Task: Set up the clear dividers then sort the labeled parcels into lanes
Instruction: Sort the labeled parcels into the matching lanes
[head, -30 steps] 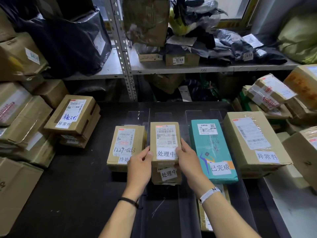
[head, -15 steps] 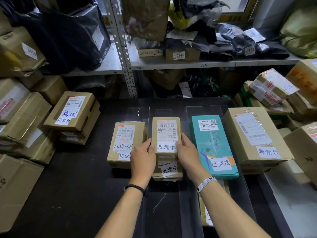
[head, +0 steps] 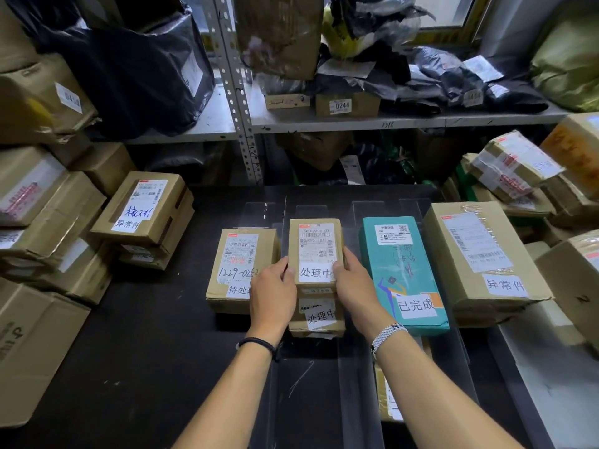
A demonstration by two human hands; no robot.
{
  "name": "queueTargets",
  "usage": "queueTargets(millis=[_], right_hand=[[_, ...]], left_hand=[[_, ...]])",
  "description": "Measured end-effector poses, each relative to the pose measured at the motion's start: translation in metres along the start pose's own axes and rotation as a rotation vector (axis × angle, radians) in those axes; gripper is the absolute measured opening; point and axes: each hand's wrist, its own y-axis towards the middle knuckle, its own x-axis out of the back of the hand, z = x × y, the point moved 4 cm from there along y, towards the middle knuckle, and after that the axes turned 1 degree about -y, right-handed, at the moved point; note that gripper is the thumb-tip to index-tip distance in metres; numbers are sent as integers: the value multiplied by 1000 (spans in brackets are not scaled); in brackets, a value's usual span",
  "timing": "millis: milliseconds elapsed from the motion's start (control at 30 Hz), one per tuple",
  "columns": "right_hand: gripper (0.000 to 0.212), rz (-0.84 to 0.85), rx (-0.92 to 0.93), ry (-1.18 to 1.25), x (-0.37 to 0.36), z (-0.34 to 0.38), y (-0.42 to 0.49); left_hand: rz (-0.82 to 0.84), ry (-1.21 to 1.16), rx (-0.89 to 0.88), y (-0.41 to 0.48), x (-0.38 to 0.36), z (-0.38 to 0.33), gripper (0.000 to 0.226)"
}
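Jointly in the grip of left hand (head: 274,294) and right hand (head: 355,286), top parcel (head: 316,246) of two

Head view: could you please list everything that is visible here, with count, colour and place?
upper 处理中 parcel: one, brown, second lane, held
lower 处理中 parcel: one, brown, below it
待处理 parcel: one, brown, leftmost lane
已完成 parcel: one, teal, third lane
异常件 parcel: one, brown, rightmost
clear dividers: several, transparent, upright between lanes
table: one, black, underneath
loose cartons: many, brown, stacked both sides
shelf: one, grey, behind, holding bags and boxes
left grip: one, bare, upper parcel's left edge
right grip: one, bare, its right edge
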Motion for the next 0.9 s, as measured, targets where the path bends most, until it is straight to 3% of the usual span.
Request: queueTargets(millis=[233,400,467,600,733,900], right_hand=[[31,-8,30,-33,0,11,-12],[54,-164,304,-503,-9,53,-47],[59,-183,374,-584,-25,77,-61],[63,67,461,-495,-104,117,-70],[68,260,337,-397,-206,130,-36],[74,278,67,-195,-315,137,28]], left_hand=[[35,45,-3,3,1,6,22],[-67,18,1,-5,47,7,20],[-151,-6,9,-8,82,17,30],[-302,10,76,13,162,61,40],[-367,38,182,83,227,111,38],[-322,101,242,175,257,157,43]])
